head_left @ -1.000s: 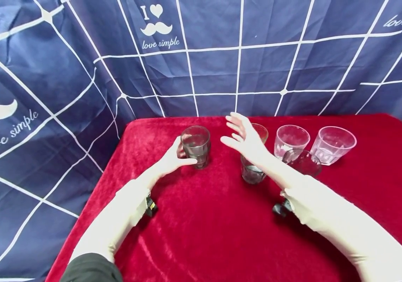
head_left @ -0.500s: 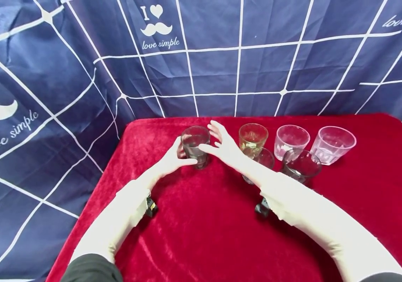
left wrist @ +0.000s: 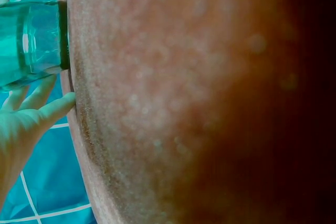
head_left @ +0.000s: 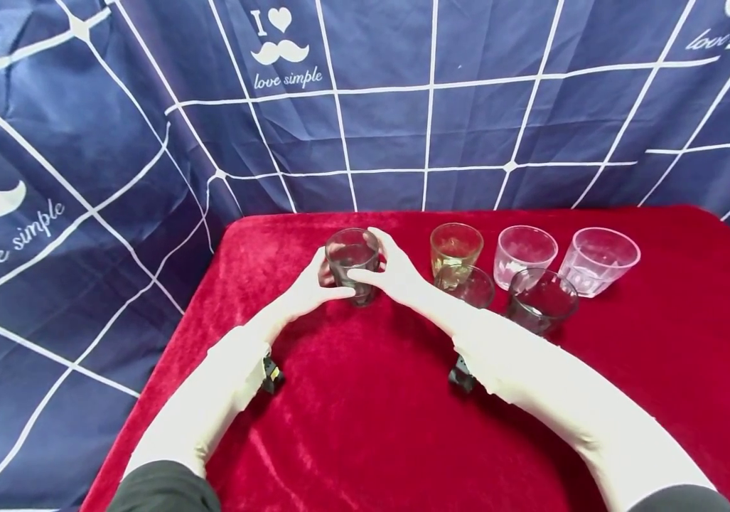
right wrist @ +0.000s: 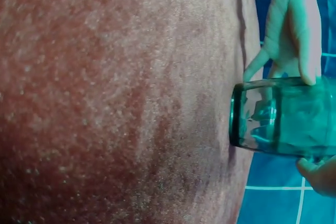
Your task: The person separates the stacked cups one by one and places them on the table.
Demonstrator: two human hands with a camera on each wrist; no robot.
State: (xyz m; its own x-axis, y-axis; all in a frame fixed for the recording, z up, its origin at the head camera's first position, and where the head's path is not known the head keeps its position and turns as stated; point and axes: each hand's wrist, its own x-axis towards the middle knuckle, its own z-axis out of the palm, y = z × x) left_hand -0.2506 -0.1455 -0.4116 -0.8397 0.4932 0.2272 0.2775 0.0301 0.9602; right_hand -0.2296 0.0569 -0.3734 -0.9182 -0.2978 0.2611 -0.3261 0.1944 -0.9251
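Observation:
A smoky, tinted drinking glass stands upright on the red cloth at the left part of the table. My left hand holds it from the left, thumb in front and fingers behind. On the opposite side my right hand takes it too, its thumb across the front and fingertips round the back. Seen in the right wrist view, the glass has its base on the cloth between both hands. In the left wrist view, my left hand's fingers lie beside the glass. The fingers behind the glass are partly hidden.
To the right stand a yellowish glass, two clear glasses, and two dark glasses. My right forearm passes in front of the dark ones. A blue, white-lined curtain hangs behind and left of the table.
My right hand has moved left, away from the row of glasses, and now holds the smoky glass's right side. My left hand and that glass have stayed in place.

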